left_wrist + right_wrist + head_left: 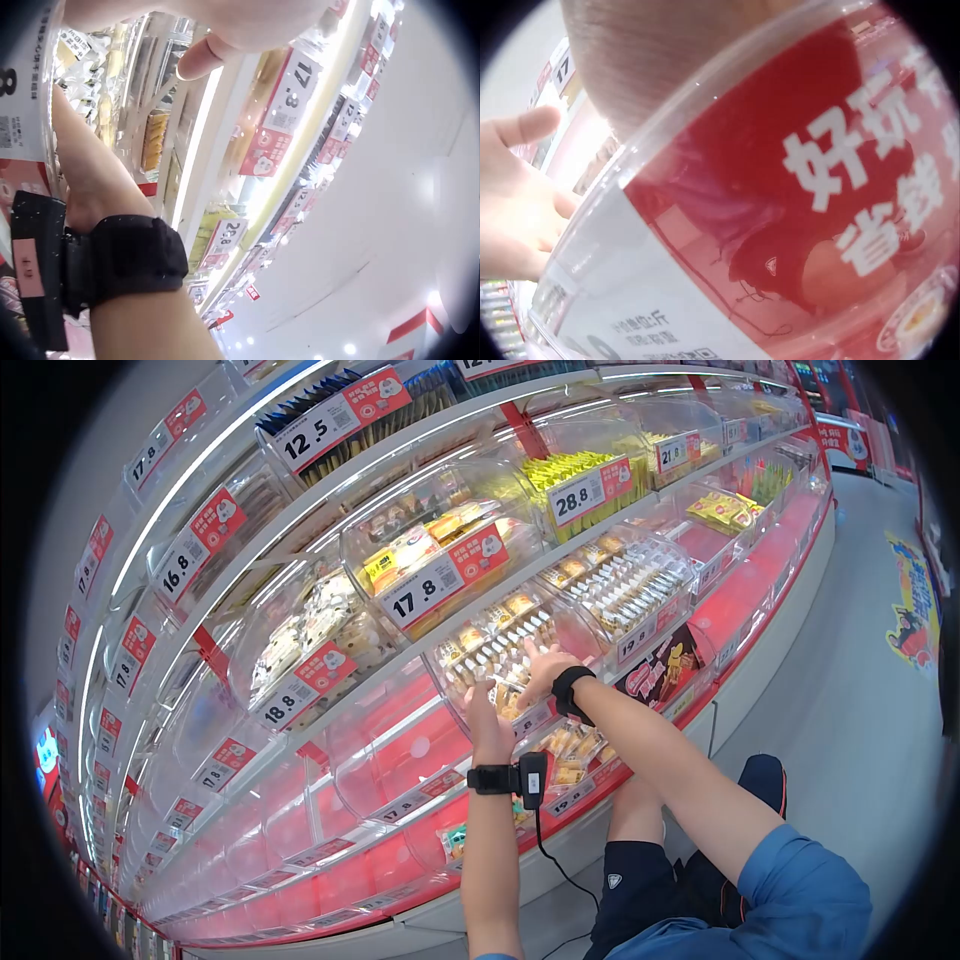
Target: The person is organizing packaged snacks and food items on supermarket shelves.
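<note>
Both hands reach into a clear bin of small wrapped snacks (500,645) in the head view. My left hand (487,710) is at the bin's front left, its thumb raised and its other fingertips partly hidden. To its right, my right hand (550,668) has its fingers spread over the packets; whether it touches any cannot be told. In the left wrist view the left hand (247,22) fills the top, thumb extended. The right wrist view is mostly a red and white price card (780,180) on the clear bin front, with the left hand (517,195) at the left.
A bin of similar snacks (630,585) is to the right, with a dark pink box (662,668) below it. Wrapped food (575,750) sits in the lower tier. Higher up are a bin tagged 17.8 (445,585) and shelf edges. A cable (565,870) hangs from the left wrist.
</note>
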`<state>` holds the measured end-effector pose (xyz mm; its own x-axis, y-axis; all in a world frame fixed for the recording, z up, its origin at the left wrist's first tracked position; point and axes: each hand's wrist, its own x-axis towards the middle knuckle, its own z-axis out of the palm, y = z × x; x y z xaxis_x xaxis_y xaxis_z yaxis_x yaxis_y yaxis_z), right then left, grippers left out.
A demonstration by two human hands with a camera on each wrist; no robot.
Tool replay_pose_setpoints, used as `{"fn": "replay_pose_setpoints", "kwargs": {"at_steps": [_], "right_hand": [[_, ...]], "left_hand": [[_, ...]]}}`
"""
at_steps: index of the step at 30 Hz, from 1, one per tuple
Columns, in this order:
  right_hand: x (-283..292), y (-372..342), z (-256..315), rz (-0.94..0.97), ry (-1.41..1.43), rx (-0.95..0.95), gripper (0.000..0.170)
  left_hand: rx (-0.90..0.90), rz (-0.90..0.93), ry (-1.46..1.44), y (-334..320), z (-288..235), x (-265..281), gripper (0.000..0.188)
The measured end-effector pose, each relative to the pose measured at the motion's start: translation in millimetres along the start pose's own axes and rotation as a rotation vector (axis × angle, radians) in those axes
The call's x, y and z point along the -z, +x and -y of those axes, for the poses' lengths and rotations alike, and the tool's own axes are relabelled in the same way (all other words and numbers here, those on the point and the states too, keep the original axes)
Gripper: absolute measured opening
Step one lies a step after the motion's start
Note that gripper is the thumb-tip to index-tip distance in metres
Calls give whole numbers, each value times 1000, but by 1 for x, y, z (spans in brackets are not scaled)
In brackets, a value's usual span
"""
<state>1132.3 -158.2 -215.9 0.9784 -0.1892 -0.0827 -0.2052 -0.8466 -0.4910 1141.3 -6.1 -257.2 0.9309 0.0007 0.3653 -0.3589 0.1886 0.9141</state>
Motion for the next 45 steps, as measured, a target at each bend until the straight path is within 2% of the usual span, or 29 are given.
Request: {"fn": "replay_pose_setpoints", "kwargs": {"at_steps": [1,3,6,11,12,15,17,22,23,25,28,29,32,33,34,36,38,39,42,43,45], "right_hand": [[-1,1,-2,1,5,4,130],[-2,6,-10,-1,32,68,127],[-6,8,-15,-30,38,174,127],[-11,-1,-15,-220,-5,330,116],[-13,0,-18,-260,-10,367,115],[-16,-2,-20,-402,-14,451,106],[-18,2,-26,-581,19,590,105],[4,-21,-29,-898,61,863,102],[7,-25,-30,-975,-30,882,101],[10,-36,-30,-1039,-13,884,103],[12,-61,-37,-1058,150,905,108],[13,-71,-41,-1052,222,916,110],[18,-114,-58,-828,476,864,114],[18,-129,-65,-672,573,839,115],[14,-135,-76,-614,506,829,116],[8,-157,-95,-216,558,663,115],[-11,-150,-119,85,459,537,115],[-25,-144,-127,238,414,473,114],[-56,-121,-143,423,481,236,115],[-53,-118,-137,465,540,206,113],[-64,-89,-141,564,556,182,116]], "left_hand": [[-208,69,258,9,14,8,29],[-168,124,261,17,18,11,28],[569,78,-502,30,-2,0,31],[634,6,-503,34,-6,-4,43],[599,-34,-466,33,-7,-6,43],[652,-41,-547,33,1,-1,36],[661,-100,-531,34,7,0,35],[357,-29,-468,20,8,4,39],[290,4,-509,16,5,1,39],[139,17,-531,4,1,-4,37],[-179,147,-368,-9,2,-6,42],[-225,316,-273,-22,-13,-2,46],[-117,491,-52,-78,-23,8,46],[-123,503,-19,-102,-30,6,45],[-130,514,11,-125,-34,1,44],[79,605,33,-162,-27,6,47],[377,600,-92,-190,-8,5,50],[617,491,-274,-204,-5,1,50],[850,412,-512,-202,21,0,48],[868,438,-595,-197,35,3,48],[924,378,-576,-192,33,0,48]]}}
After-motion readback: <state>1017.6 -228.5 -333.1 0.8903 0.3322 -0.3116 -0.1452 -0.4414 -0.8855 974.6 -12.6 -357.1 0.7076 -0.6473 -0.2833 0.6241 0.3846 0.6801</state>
